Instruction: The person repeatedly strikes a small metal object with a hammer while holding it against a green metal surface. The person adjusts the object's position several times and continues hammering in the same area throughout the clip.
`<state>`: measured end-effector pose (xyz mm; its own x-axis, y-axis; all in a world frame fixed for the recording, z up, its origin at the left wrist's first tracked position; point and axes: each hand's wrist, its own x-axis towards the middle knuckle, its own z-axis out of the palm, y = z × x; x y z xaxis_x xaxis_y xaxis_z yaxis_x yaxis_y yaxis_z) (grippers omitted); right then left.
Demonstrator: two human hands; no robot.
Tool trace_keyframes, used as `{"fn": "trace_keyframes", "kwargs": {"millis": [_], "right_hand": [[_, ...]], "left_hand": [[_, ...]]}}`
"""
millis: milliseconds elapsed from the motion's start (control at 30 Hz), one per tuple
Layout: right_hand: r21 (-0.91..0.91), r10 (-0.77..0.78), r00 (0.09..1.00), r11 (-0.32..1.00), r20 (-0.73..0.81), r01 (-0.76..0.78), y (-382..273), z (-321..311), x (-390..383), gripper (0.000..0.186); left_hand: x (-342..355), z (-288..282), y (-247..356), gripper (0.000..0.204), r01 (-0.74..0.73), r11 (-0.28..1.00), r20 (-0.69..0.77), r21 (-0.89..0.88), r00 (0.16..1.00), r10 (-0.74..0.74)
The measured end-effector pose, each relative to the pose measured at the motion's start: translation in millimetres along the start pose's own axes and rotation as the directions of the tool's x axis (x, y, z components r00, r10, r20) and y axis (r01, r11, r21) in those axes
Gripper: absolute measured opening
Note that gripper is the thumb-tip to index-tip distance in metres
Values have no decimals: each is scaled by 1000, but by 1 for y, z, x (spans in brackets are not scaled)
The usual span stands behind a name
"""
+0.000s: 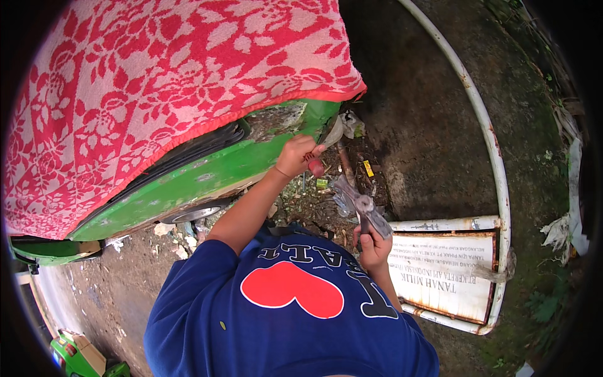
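My left hand (300,154) is closed around a red handle (315,167), with a pale curved blade (333,131) extending upward from it, beside the green car body (257,157) with its scuffed, patchy paint. My right hand (370,250) is closed on the dark handle of a grimy grey tool with a wide head (363,205), held lower and to the right, over the littered ground. I cannot make out exactly what kind of tool it is. The lower part of my right forearm is hidden by my blue shirt.
A red-and-pink floral cloth (169,75) covers the car's top. A white rusted tubular frame (487,125) with a white sign panel (440,276) stands at the right. Debris (367,168) and plastic scraps lie on the ground. A small green object (69,352) is at lower left.
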<state>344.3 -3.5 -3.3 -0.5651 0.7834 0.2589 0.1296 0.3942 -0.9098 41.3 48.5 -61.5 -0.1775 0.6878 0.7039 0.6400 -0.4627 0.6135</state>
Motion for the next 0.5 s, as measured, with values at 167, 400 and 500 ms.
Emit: {"fn": "trace_keyframes", "kwargs": {"millis": [167,400,500], "right_hand": [[-165,56,996,985,74,-43,-12,5,24,29],[100,44,999,994,-22,-42,-10,0,9,37],[59,55,998,997,12,-56,-9,-5,10,40]], "left_hand": [[-1,3,2,37,56,997,13,-49,998,-56],[-3,5,1,36,-78,997,12,-13,997,78],[-7,7,-1,35,-80,997,20,-6,997,80]]}}
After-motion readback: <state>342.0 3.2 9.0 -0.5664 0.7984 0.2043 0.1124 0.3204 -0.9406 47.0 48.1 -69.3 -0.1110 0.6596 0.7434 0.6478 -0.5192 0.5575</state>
